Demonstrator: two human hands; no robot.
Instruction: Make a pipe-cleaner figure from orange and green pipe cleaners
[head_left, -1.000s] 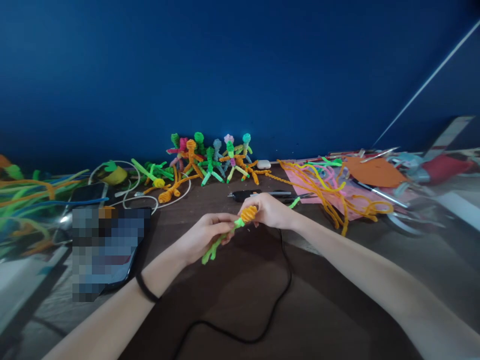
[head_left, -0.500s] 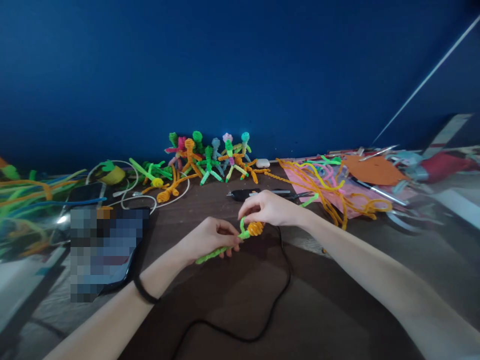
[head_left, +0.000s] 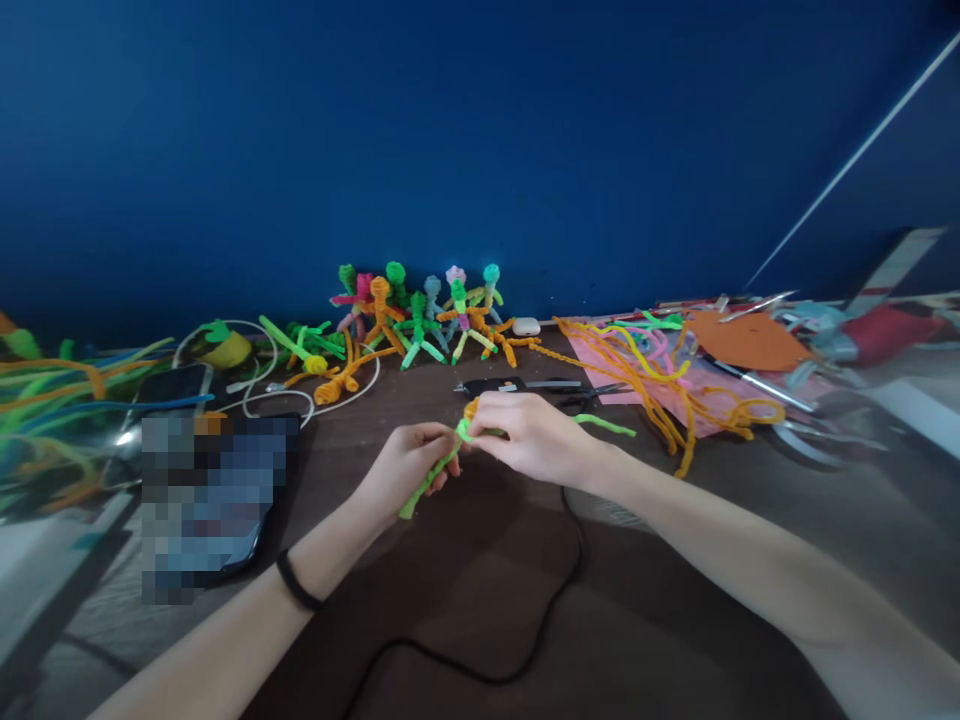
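A pipe cleaner figure with a green twisted body (head_left: 429,482) and an orange coiled head (head_left: 470,408) is held above the table. My left hand (head_left: 405,465) is closed round the green body, whose lower end sticks out below the fingers. My right hand (head_left: 536,435) pinches the green pipe cleaner just under the head and partly covers the head. A loose green pipe cleaner end (head_left: 606,425) shows beyond the right hand.
Several finished pipe cleaner figures (head_left: 418,330) stand against the blue wall. A tablet-like device (head_left: 259,510) lies at left, near a bundle of pipe cleaners (head_left: 67,385). A black hot glue gun or similar tool (head_left: 487,387), a black cable (head_left: 574,560) and orange pipe cleaners (head_left: 660,400) surround the hands.
My right hand has moved down, its fingers now at the neck below the orange head. The head has shifted left and up, and the loose green end has swung lower.
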